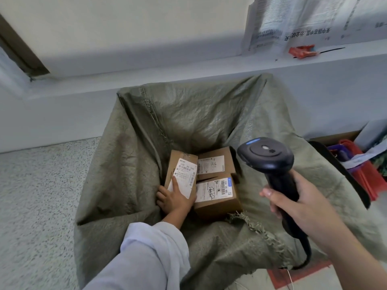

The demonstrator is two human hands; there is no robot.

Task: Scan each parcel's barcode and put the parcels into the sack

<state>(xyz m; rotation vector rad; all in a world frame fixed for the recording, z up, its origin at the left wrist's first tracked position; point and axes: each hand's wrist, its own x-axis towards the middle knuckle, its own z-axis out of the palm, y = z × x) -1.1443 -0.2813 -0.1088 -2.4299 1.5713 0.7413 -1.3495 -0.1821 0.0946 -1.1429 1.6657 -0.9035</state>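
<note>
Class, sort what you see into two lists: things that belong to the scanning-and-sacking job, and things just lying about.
Job: sack; barcode scanner in the right hand; left parcel gripped by the left hand; back parcel; front parcel.
Lying about: newspaper; red wrapper; red bags.

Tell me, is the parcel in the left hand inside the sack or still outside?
Inside. The parcel lies deep in the sack beside two other boxes, walls rising around it; the left hand grips its near end.
</note>
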